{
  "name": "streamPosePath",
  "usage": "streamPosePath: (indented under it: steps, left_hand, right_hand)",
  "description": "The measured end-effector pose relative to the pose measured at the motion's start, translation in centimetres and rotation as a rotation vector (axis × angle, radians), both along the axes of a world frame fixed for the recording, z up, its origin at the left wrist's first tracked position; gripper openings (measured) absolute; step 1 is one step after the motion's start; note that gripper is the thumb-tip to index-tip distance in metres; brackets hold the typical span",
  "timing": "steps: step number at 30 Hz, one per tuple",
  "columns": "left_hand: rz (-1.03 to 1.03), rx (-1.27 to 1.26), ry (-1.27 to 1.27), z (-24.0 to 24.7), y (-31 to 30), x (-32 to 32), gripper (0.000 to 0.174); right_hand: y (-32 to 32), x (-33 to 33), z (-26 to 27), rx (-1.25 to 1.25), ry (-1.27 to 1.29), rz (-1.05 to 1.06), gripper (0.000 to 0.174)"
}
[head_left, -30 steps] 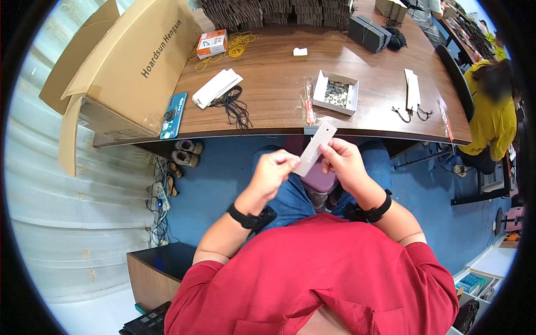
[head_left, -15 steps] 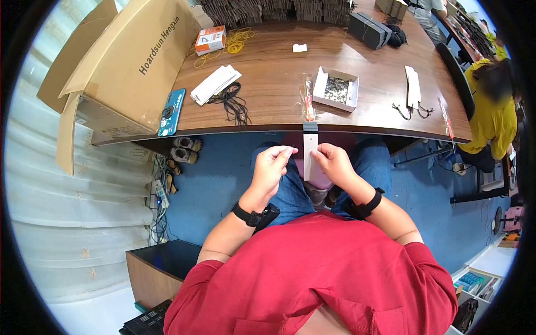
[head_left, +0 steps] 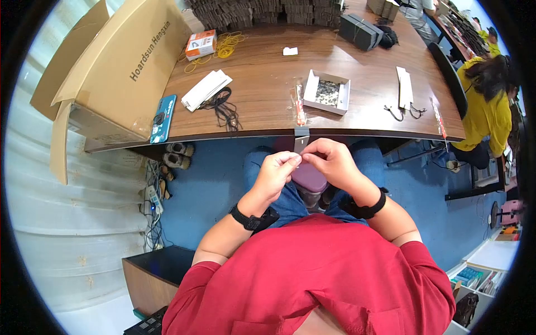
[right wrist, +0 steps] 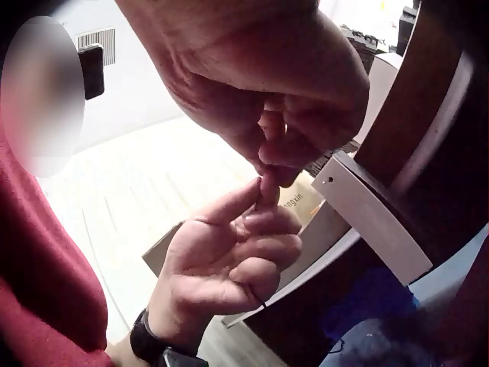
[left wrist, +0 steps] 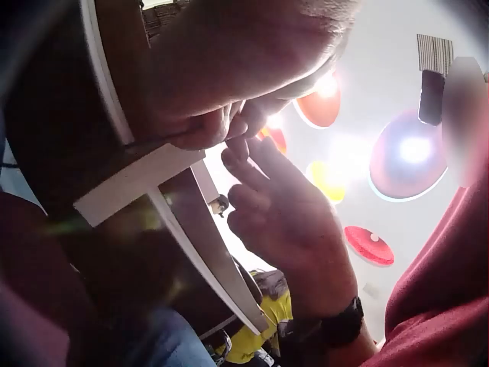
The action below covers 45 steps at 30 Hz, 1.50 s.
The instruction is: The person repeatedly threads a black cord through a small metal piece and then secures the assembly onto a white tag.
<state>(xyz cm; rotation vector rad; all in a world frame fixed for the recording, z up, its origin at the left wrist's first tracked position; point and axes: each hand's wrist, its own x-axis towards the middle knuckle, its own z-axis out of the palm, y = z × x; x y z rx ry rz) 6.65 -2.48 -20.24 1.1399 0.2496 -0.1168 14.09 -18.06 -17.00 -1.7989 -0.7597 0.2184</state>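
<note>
Both hands meet in front of the table edge. My left hand (head_left: 277, 174) pinches a thin black cord (left wrist: 145, 145) between thumb and forefinger; a short dark end pokes out below its curled fingers in the right wrist view. Against those fingertips, my right hand (head_left: 333, 163) has thumb and forefinger pinched on the cord, mostly hidden by the fingers. Just beyond the hands, a pale card tag (right wrist: 374, 218) with a small hole juts out from a grey block (head_left: 302, 132) at the table edge. Neither hand grips the tag.
On the table (head_left: 257, 72) are a white box of small pieces (head_left: 328, 92), white tags (head_left: 206, 89) beside black cords (head_left: 224, 111), and finished-looking corded tags (head_left: 405, 89). A large carton (head_left: 120, 84) stands left. Another person (head_left: 483, 106) in yellow is at right.
The right hand held the tag, set it at the grey block, then let go and moved to the left fingertips. The left hand stayed pinched; the head view shifted slightly.
</note>
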Motion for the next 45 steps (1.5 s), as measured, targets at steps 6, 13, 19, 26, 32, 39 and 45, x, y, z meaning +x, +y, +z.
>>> streamPosePath:
  steps: [6, 13, 19, 26, 32, 39, 45]
  left_hand:
    - [0.101, 0.058, -0.001, 0.8, -0.2, 0.3, 0.011]
    - [0.092, 0.055, -0.003, 0.7, 0.0, 0.6, 0.011]
    - [0.104, 0.120, -0.019, 1.6, -0.9, 0.7, 0.010]
    - [0.082, 0.078, -0.026, 1.5, -0.7, 0.2, 0.010]
    - [0.066, 0.034, -0.033, 1.4, -0.6, 0.0, 0.011]
    - [0.068, 0.003, -0.050, 2.0, -0.5, -0.3, 0.011]
    - [0.106, 0.018, -0.067, 1.8, -0.5, -0.3, 0.010]
  right_hand:
    - [-0.5, 1.4, 0.1, -0.151, -0.194, 0.004, 0.011]
    - [-0.5, 8.6, 2.7, -0.404, -0.731, -0.364, 0.009]
    - [0.5, 12.4, 3.0, -0.842, -0.628, -0.314, 0.007]
    - [0.4, 14.8, 2.8, -0.809, -0.436, -0.247, 0.010]
    - [0.0, 17.0, 0.4, -0.750, -0.762, -0.334, 0.012]
    - [0.2, 16.0, 1.7, -0.938, -0.628, -0.143, 0.009]
    - [-1.2, 13.5, 1.6, -0.714, -0.729, -0.187, 0.011]
